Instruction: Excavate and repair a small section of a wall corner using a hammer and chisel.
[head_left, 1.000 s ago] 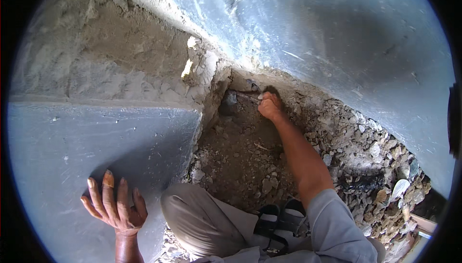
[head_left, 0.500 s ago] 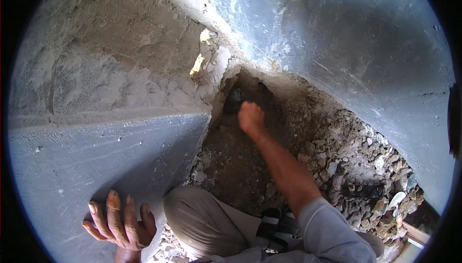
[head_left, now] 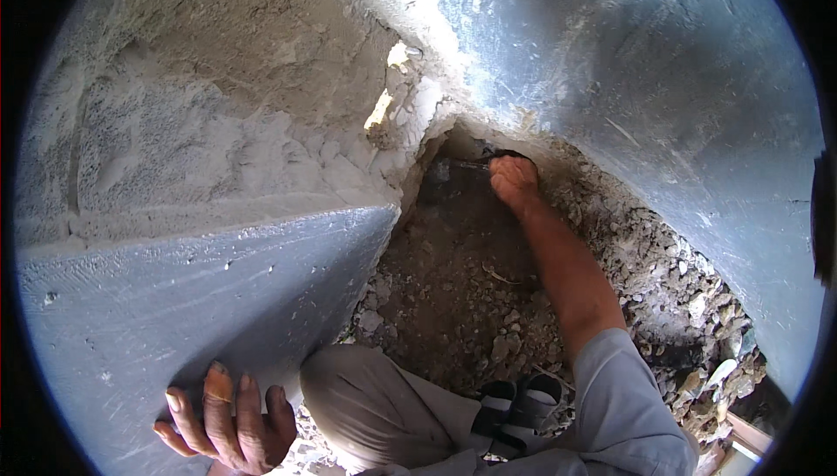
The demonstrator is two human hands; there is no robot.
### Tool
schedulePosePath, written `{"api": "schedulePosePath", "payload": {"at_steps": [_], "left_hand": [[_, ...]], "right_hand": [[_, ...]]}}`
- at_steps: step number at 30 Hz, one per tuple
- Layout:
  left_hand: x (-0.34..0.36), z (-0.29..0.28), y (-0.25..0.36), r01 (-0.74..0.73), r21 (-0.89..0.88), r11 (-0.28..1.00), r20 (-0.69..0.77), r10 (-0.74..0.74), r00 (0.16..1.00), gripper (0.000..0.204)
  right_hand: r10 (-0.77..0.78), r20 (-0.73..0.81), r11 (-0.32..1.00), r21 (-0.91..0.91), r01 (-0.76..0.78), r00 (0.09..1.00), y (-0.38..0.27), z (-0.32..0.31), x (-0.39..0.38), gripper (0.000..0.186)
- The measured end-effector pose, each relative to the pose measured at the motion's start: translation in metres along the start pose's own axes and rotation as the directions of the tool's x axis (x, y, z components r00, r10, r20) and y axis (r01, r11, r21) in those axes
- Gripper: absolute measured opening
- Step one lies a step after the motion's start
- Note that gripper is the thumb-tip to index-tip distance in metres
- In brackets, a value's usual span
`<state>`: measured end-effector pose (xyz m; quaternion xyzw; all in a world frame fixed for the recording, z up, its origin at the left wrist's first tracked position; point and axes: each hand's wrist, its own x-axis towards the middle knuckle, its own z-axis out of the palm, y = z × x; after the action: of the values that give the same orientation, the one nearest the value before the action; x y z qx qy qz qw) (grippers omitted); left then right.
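Observation:
My right hand [head_left: 514,181] is closed around a tool with a thin metal shank [head_left: 469,165]. The shank points left, toward a greyish end in the shadow; its exact kind is hard to make out. Hand and tool are at the mouth of a dark hollow [head_left: 462,143], low in the corner where two painted walls meet. Below them lies brown soil [head_left: 445,258]. My left hand [head_left: 231,424] rests with fingers stretched out on the blue-grey painted wall [head_left: 200,302] at the lower left. An orange-tan wrap circles one of its fingers.
Broken stones and rubble [head_left: 671,293] cover the ground at the right, beneath another blue-grey wall [head_left: 610,66]. Rough cement [head_left: 218,136] tops the left wall, with yellowish scraps [head_left: 378,110] near the corner. My bent knee [head_left: 375,402] and a dark sandal [head_left: 506,406] are close below.
My right hand has moved right and slightly farther into the corner, and the tool's shank now shows. My left hand still lies on the wall. The view has shifted slightly.

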<state>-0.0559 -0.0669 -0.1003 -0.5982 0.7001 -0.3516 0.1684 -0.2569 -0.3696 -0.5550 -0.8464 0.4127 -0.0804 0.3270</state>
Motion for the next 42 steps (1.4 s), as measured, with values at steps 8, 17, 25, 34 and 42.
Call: {"api": "schedulePosePath", "payload": {"at_steps": [8, 17, 25, 34, 42], "left_hand": [[0.013, 0.000, 0.005, -0.024, 0.053, 0.998, 0.017, 0.023, 1.000, 0.035], [0.015, 0.001, 0.006, -0.044, 0.038, 0.998, 0.048, 0.042, 0.998, 0.037], [0.018, 0.001, 0.006, -0.048, 0.055, 0.997, 0.046, 0.045, 0.998, 0.036], [0.017, 0.001, 0.007, -0.047, 0.048, 0.998, 0.050, 0.045, 0.998, 0.038], [0.019, 0.001, 0.008, -0.073, 0.043, 0.996, 0.064, 0.070, 0.996, 0.039]], "right_hand": [[0.108, 0.083, 0.967, -0.241, -0.085, 0.991, -0.077, 0.001, -0.003, 0.018], [0.102, -0.079, 0.988, -0.108, -0.110, 0.992, -0.045, 0.042, 0.019, 0.020], [0.187, 0.097, 0.951, -0.268, -0.155, 0.978, -0.042, 0.017, 0.008, 0.023], [0.242, 0.099, 0.968, -0.095, -0.233, 0.965, -0.087, 0.019, 0.012, 0.020], [0.252, 0.077, 0.967, -0.069, -0.247, 0.965, -0.078, 0.042, 0.020, 0.020]]}}
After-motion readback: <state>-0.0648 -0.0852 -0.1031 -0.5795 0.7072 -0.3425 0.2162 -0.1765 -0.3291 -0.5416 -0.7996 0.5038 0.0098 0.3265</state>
